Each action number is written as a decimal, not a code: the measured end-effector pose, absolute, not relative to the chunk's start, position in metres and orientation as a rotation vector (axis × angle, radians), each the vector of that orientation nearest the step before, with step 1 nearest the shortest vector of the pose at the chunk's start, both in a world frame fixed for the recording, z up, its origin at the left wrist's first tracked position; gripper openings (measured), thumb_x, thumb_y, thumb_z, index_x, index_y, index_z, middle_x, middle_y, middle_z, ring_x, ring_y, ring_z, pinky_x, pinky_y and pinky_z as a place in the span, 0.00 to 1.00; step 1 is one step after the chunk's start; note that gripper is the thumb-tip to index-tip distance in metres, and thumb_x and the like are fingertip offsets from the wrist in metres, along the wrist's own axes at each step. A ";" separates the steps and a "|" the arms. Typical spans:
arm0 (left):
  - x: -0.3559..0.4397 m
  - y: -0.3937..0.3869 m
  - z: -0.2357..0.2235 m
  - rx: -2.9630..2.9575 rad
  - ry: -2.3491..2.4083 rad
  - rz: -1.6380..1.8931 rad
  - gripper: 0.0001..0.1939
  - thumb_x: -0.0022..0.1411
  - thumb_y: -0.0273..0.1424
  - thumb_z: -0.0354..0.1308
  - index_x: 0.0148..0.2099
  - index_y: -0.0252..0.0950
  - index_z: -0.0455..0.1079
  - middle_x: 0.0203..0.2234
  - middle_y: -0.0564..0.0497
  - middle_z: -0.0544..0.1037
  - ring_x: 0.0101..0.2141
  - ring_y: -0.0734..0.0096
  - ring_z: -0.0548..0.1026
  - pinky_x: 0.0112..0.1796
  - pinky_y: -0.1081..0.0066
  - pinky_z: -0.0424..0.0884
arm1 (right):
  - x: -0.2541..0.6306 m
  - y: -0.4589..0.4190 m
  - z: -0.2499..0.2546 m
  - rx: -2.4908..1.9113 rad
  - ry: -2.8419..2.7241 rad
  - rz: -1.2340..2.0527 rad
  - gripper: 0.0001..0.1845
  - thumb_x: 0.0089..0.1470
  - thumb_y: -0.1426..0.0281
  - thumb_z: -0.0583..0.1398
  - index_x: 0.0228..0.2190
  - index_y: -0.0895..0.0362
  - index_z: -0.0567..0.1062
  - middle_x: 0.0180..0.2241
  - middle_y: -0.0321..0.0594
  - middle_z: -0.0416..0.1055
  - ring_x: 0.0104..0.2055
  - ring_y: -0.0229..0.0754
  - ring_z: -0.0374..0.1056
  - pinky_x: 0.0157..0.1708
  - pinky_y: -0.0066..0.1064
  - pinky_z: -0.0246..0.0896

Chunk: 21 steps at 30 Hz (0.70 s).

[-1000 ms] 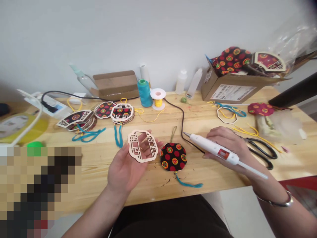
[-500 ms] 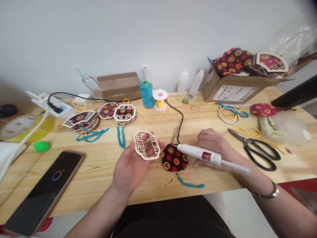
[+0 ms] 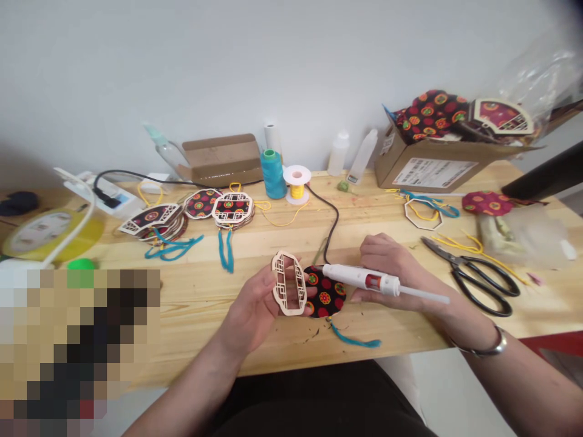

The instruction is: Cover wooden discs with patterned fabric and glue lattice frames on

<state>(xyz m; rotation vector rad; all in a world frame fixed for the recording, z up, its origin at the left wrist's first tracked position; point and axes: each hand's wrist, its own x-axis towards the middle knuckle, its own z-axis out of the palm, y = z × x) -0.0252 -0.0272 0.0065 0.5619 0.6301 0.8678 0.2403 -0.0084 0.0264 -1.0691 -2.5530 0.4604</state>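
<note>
My left hand [image 3: 255, 306] holds a pale wooden lattice frame [image 3: 289, 291], tilted on edge, right beside a round black fabric piece with red and yellow dots [image 3: 327, 292] that lies on the wooden table [image 3: 191, 291]. A teal tassel [image 3: 353, 338] trails from the fabric piece toward the table's front edge. My right hand [image 3: 394, 267] grips a white glue gun [image 3: 367, 280]. Its nozzle points left and sits over the fabric piece, close to the frame.
Black scissors [image 3: 478, 273] lie to the right. Finished ornaments [image 3: 191, 212] are stacked at the back left, with teal [image 3: 272, 174] and yellow [image 3: 296, 182] thread spools behind. A cardboard box [image 3: 432, 167] of fabric stands at the back right. A black cord [image 3: 334, 224] crosses the table.
My left hand has carried the lattice frame rightward and tipped it up against the fabric piece. My right hand has brought the glue gun left until its nozzle is over the fabric.
</note>
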 end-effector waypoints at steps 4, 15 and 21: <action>-0.025 -0.027 0.006 0.547 0.622 0.864 0.18 0.56 0.38 0.60 0.48 0.36 0.72 0.38 0.47 0.79 0.40 0.53 0.78 0.36 0.59 0.77 | 0.237 -0.007 0.027 -1.036 -2.548 0.465 0.24 0.54 0.50 0.57 0.21 0.57 0.66 0.23 0.36 0.61 0.28 0.38 0.54 0.33 0.34 0.49; -0.025 -0.027 0.006 0.557 0.604 0.859 0.16 0.59 0.37 0.57 0.48 0.35 0.71 0.37 0.44 0.79 0.42 0.50 0.77 0.42 0.51 0.74 | 0.234 -0.006 0.024 -1.051 -2.556 0.449 0.26 0.53 0.47 0.56 0.21 0.57 0.67 0.22 0.35 0.61 0.27 0.38 0.55 0.34 0.34 0.49; -0.025 -0.026 0.006 0.543 0.613 0.852 0.16 0.59 0.37 0.57 0.47 0.35 0.72 0.37 0.45 0.80 0.43 0.49 0.77 0.44 0.49 0.72 | 0.239 -0.008 0.027 -1.115 -2.512 0.460 0.24 0.53 0.50 0.58 0.20 0.57 0.65 0.22 0.36 0.61 0.26 0.38 0.54 0.32 0.34 0.49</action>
